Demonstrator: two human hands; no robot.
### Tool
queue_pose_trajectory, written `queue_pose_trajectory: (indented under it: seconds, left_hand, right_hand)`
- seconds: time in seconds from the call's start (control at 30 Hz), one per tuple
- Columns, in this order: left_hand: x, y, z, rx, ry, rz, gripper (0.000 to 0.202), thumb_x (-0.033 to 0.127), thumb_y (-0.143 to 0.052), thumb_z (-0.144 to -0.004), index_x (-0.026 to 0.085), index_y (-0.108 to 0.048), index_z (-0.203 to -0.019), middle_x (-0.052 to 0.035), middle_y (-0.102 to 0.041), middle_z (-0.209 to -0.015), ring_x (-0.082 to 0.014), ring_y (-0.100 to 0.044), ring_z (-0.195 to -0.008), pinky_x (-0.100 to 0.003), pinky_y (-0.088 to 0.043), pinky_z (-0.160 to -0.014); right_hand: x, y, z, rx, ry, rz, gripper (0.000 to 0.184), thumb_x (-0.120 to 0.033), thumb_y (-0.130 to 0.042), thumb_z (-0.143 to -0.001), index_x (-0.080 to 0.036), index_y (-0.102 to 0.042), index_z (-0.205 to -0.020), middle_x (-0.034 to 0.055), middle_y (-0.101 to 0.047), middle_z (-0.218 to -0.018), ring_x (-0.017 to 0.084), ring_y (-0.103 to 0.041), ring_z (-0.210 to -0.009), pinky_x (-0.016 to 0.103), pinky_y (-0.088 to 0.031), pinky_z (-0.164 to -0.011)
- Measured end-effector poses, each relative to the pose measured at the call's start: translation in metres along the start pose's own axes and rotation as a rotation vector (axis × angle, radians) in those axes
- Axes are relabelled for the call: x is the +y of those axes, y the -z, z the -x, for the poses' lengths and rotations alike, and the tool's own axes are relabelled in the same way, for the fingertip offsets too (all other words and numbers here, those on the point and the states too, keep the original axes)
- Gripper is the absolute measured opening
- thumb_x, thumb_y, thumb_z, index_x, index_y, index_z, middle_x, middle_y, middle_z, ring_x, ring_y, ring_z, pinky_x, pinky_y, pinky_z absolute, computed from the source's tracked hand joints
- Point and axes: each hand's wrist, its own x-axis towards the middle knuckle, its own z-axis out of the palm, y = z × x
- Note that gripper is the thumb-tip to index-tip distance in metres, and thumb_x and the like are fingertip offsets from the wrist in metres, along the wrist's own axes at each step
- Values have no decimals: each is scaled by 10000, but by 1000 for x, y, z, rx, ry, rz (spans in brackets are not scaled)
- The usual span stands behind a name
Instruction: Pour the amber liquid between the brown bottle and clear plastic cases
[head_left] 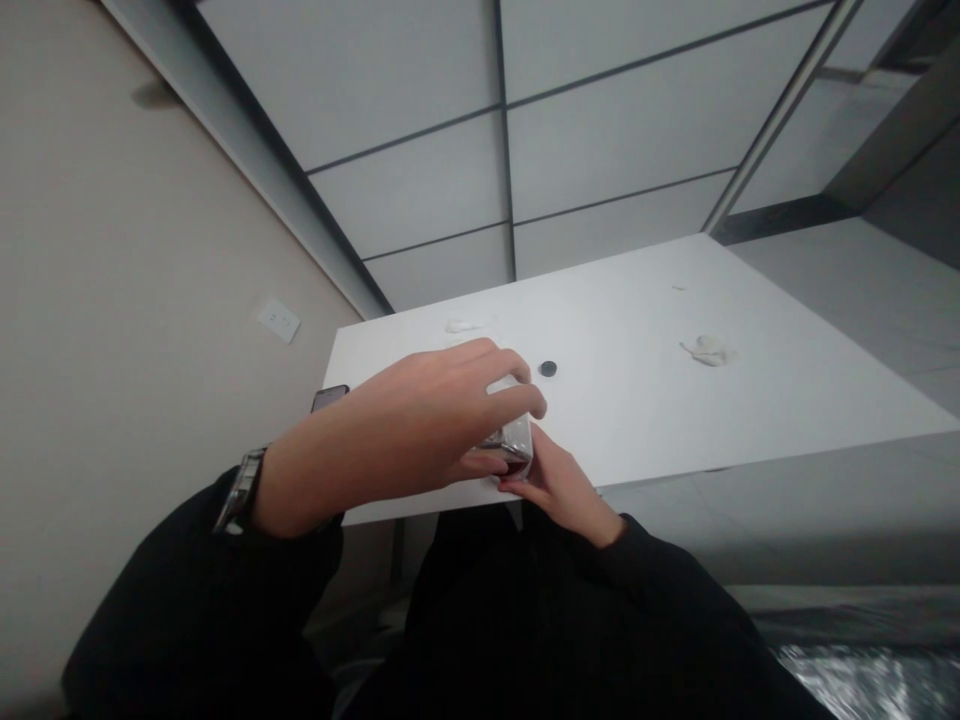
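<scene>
A small box with a shiny silver, plastic-like surface and a dark red lower part is at the near side of the white table. My left hand, reaching over it from the left, has its fingers curled over the top and its thumb along the near side. Much of the box is hidden beneath that hand. Holding the box's right side and lower edge is my right hand. Just beyond the left fingertips lies a dark round disc.
Crumpled clear plastic lies on the right part of the table. A pale scrap is near the far edge, and a small sliver farther right. A phone shows at the left edge. White panelled doors stand behind.
</scene>
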Motion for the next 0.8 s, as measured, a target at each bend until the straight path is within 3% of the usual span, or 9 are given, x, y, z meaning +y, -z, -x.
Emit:
queue_pose_trajectory:
  seconds: [0.47, 0.6, 0.8]
  left_hand:
    - [-5, -7, 10, 30, 90, 103, 528, 309, -765, -940, 226, -542, -1411, -104, -662, -1373, -248, -667, -1203, -324, -529, -926]
    - [-7, -13, 21, 69, 102, 132, 526, 293, -782, -935, 218, -554, -1403, -119, -659, -1385, -266, -650, -1250, -361, -543, -989]
    - [-6, -22, 35, 110, 123, 105, 369, 297, -789, -935, 264, -658, -1278, -143, -600, -1448, -327, -626, -1301, -484, -572, -1042]
  right_hand:
    - [7, -2, 1, 10, 34, 8, 858, -447, -818, -891, -289, -371, -1606, 151, -564, -1572, 370, -568, -1438, 584, -464, -1189]
    - [7, -3, 1, 15, 44, 0, 864, -452, -825, -886, -308, -377, -1611, 138, -545, -1600, 363, -542, -1471, 575, -442, -1218]
    - [4, -1, 1, 9, 46, 6, 864, -438, -821, -894, -297, -374, -1619, 139, -521, -1626, 351, -510, -1504, 549, -423, -1240]
